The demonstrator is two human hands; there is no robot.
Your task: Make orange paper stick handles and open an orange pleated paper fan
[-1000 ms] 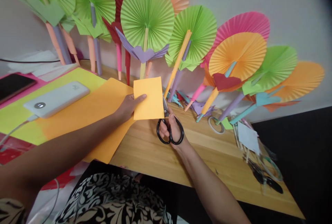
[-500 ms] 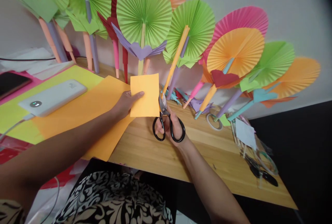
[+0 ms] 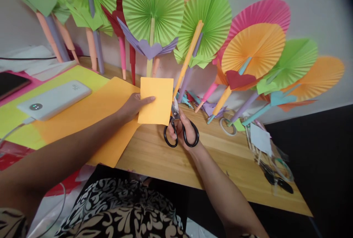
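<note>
Scissors point(image 3: 175, 114) wider-spread than before, long axis forward

The paper piece point(image 3: 162, 107) is a plain yellow-orange rectangle, uncut along its visible edges, held raised above the desk point(image 3: 151, 151) with its broad face exposed. The scissors point(image 3: 175, 114) have metal blades and black looped handles; handles are spread, blades point upward beside the paper's right edge.

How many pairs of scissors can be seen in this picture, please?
2. One black-handled pair is in the right hand, beside the orange card; what looks like another pair lies near the right end of the table. More may be hidden.
</note>
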